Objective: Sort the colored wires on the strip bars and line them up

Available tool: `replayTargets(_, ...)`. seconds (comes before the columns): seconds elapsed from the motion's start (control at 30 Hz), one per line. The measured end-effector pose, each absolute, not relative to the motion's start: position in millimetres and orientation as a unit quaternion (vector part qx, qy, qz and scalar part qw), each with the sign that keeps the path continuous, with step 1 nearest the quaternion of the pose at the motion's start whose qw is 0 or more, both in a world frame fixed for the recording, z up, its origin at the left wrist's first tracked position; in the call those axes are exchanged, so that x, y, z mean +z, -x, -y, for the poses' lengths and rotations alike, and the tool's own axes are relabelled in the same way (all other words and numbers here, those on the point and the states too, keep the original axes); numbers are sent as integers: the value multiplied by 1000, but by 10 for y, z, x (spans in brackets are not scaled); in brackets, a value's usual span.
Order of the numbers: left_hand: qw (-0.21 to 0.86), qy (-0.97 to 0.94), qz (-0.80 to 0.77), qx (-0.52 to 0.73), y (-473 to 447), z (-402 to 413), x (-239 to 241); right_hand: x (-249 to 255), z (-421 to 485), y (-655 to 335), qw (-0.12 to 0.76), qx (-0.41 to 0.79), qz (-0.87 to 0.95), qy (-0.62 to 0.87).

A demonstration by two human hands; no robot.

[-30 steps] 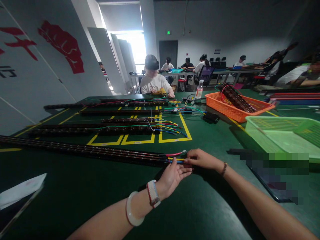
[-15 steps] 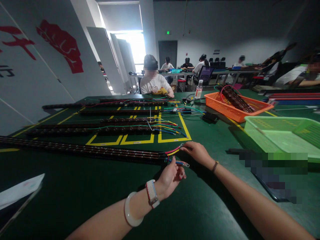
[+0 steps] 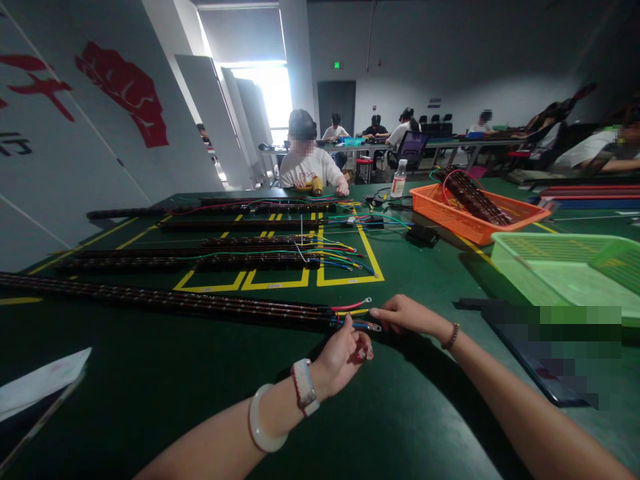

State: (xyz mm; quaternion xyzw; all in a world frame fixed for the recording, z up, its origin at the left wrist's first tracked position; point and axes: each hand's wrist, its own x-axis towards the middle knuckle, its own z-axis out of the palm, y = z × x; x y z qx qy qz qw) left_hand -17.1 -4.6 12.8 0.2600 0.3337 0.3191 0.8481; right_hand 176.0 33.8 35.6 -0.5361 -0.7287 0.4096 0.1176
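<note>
A long black wiring harness point(image 3: 225, 302) lies across the near part of the table, with wires fanning from its right end. My left hand point(image 3: 343, 357) is curled at that end, its thumb against the blue wire point(image 3: 361, 325); part of the grip is hidden behind the fingers. The tip of the yellow wire point(image 3: 354, 312) is pinched between thumb and forefinger of my right hand point(image 3: 405, 313). Just above it a red wire point(image 3: 350, 306) ends free in a metal ring terminal point(image 3: 368, 300).
Several similar harnesses point(image 3: 200, 257) lie farther back over yellow taped boxes. To the right are an orange basket point(image 3: 440, 217), a green basket point(image 3: 545, 287) and a dark flat device point(image 3: 530, 360). A bottle point(image 3: 399, 179) stands near a co-worker point(image 3: 307, 160) across the table.
My right hand has let go of the red wire, moved slightly down and right, and taken the yellow wire's tip. My left hand has stayed in place.
</note>
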Motion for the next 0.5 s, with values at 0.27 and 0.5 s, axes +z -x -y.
replayTargets(0.27,851,-249,-337,318,179,48,149,402,-263,-1671,123,474,730,477)
replayTargets(0.5,856,-278,-313,304,186,45,103,323,-317,-1653,182,263,786,529)
